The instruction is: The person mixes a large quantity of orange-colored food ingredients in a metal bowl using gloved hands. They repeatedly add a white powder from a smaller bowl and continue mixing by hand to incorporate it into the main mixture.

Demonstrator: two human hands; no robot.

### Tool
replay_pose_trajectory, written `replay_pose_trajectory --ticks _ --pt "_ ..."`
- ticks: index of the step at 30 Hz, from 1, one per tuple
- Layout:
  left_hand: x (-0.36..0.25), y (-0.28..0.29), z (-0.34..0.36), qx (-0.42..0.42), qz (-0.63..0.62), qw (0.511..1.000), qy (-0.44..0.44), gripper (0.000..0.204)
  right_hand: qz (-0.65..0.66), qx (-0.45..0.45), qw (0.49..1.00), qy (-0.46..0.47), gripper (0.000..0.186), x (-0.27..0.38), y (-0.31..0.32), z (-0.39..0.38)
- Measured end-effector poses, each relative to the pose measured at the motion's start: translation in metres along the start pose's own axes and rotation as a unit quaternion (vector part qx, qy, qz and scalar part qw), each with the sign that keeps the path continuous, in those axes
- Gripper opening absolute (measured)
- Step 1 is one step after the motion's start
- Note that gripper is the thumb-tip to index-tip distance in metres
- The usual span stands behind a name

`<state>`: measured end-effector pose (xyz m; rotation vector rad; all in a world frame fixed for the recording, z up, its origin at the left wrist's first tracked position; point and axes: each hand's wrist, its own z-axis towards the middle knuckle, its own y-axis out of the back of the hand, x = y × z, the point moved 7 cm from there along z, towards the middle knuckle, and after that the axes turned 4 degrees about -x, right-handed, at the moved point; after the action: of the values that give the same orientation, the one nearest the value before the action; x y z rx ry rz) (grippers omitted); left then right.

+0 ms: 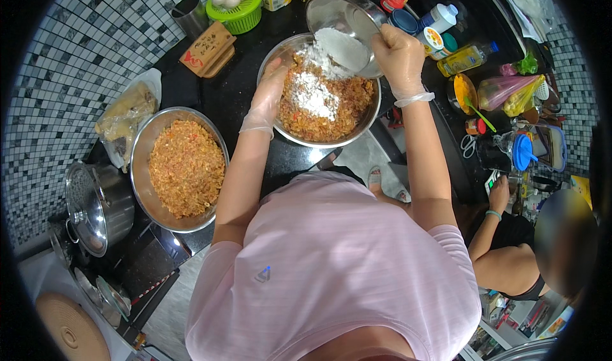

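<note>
My right hand (pixel 400 50), in a clear plastic glove, is closed on the rim of a smaller metal bowl (pixel 350 15). That bowl is tilted, and white powder (pixel 344 50) slides from it over a large metal bowl (pixel 373 109). Inside the large bowl lies an orange-brown chopped mixture (pixel 354 96), with a white powder heap (pixel 315 98) on top. My left hand (pixel 271 88), also gloved, grips the large bowl at its left rim, fingers over the edge. To the left stands a second metal bowl (pixel 141 163) filled with a similar mixture (pixel 188 170).
A lidded steel pot (pixel 113 198) stands at left, near a bagged food item (pixel 131 112). Behind are a wooden block (pixel 207 50), a metal cup (pixel 190 17) and a green basket (pixel 237 17). Bottles (pixel 468 58) and jars crowd the right. Another person's hand (pixel 500 194) is at far right.
</note>
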<state>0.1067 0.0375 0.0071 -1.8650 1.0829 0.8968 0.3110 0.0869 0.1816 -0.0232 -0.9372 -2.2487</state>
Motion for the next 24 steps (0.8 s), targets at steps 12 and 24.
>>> replay_pose_trajectory --ticks 12,24 --pt "0.013 0.007 0.013 0.003 0.002 1.000 0.014 0.059 0.032 0.055 0.998 -0.017 0.018 0.024 0.023 -0.019" --pt "0.013 0.007 0.010 -0.004 0.030 0.999 0.017 0.061 0.054 0.057 0.994 -0.073 0.023 0.027 0.044 -0.047"
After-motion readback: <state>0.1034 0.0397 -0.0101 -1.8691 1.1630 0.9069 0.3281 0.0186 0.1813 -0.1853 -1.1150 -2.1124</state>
